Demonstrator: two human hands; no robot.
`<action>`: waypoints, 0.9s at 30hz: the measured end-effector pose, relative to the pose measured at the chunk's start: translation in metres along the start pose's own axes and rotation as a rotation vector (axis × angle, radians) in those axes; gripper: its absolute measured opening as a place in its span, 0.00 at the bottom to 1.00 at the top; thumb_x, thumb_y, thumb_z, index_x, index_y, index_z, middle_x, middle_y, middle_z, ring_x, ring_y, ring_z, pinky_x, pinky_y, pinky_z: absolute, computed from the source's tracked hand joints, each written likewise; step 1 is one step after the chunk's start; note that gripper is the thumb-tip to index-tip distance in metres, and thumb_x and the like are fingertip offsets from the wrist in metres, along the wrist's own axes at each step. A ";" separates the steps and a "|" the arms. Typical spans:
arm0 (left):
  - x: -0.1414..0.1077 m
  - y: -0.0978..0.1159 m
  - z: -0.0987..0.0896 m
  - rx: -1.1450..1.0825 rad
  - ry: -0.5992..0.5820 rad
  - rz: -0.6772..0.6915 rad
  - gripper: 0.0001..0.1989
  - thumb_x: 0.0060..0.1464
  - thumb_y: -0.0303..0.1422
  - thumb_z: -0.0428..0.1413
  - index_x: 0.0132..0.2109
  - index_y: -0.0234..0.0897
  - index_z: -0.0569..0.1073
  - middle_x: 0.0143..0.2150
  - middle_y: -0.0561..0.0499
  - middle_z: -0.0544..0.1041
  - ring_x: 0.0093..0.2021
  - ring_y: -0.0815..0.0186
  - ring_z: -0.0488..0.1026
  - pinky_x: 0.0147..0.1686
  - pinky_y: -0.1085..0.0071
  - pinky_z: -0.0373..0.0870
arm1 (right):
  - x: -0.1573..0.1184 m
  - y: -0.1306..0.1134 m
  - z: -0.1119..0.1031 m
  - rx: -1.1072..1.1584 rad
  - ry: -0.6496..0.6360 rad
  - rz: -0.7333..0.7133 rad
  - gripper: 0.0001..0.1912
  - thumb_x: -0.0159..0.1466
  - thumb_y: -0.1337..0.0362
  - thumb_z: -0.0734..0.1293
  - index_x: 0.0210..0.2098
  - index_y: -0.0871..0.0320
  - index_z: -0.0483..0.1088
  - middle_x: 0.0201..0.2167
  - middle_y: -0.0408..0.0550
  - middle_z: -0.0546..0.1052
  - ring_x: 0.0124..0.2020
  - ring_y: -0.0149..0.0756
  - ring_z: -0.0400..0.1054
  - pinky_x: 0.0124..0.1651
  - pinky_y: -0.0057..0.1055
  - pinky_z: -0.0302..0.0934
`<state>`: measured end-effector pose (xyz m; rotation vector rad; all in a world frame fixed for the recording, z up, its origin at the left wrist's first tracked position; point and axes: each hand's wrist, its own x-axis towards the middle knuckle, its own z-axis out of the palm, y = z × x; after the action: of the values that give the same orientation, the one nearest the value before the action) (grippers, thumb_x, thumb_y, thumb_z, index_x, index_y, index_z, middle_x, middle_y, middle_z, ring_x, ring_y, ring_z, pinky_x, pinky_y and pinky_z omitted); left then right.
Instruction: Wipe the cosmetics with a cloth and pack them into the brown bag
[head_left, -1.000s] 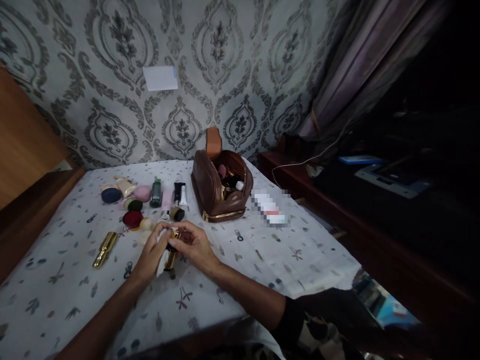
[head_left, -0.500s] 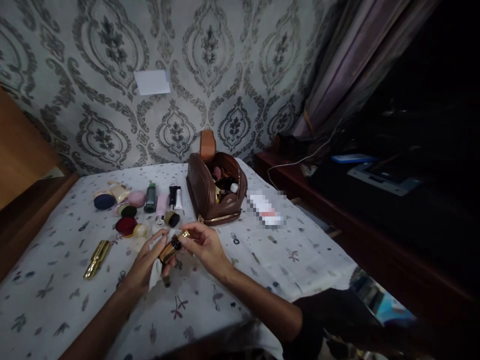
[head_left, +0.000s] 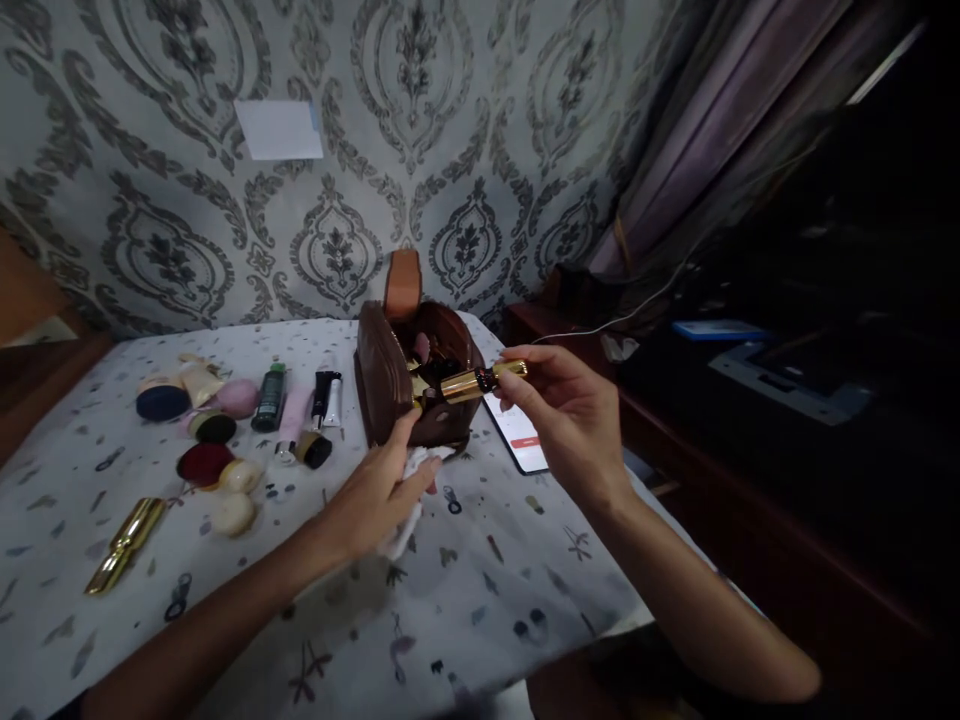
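A shiny gold cosmetic tube (head_left: 460, 387) with a dark band round its middle is pinched at one end by my right hand (head_left: 581, 425). Its free end reaches over the mouth of a brown makeup bag (head_left: 373, 375), whose top is unzipped on several small items. My left hand (head_left: 369, 500) is closed on a crumpled white tissue (head_left: 405, 530), and its index finger touches the bag's front rim. Another gold tube (head_left: 127, 545) lies on the cloth at the left.
Left of the bag stand or lie a dark green bottle (head_left: 270, 397), a pink tube (head_left: 293, 420), a dark red round item (head_left: 204, 466) and several sponges and puffs. A lit phone (head_left: 525, 445) lies beside the bag. A dark desk (head_left: 720, 460) adjoins the right side.
My right hand has carried the gold tube up and right, out of my left hand, to the bag. My left hand has moved right to the bag's rim with the tissue.
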<state>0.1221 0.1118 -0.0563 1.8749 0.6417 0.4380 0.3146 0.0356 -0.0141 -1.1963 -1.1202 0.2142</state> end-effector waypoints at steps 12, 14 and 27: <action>0.011 -0.042 0.024 0.339 0.092 0.192 0.27 0.62 0.37 0.50 0.67 0.42 0.61 0.36 0.47 0.82 0.32 0.57 0.79 0.32 0.66 0.73 | 0.035 0.034 -0.005 -0.350 -0.344 -0.091 0.11 0.64 0.61 0.69 0.45 0.57 0.75 0.38 0.48 0.78 0.36 0.34 0.73 0.38 0.30 0.68; 0.011 -0.048 0.028 0.424 0.114 0.256 0.27 0.64 0.36 0.47 0.68 0.42 0.56 0.38 0.47 0.82 0.32 0.58 0.80 0.31 0.66 0.75 | 0.039 0.035 -0.003 -0.392 -0.430 -0.109 0.11 0.65 0.63 0.69 0.46 0.58 0.75 0.38 0.48 0.78 0.36 0.34 0.73 0.37 0.29 0.67; 0.014 -0.042 0.023 0.592 0.108 0.394 0.29 0.64 0.31 0.44 0.69 0.36 0.47 0.36 0.47 0.82 0.29 0.61 0.80 0.26 0.68 0.77 | 0.041 0.049 0.021 -0.720 -0.948 -0.153 0.09 0.68 0.68 0.62 0.36 0.63 0.73 0.34 0.48 0.72 0.29 0.28 0.66 0.30 0.25 0.57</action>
<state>0.1369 0.1159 -0.1036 2.5748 0.5013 0.6565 0.3376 0.0955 -0.0318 -1.6832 -2.2370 0.2808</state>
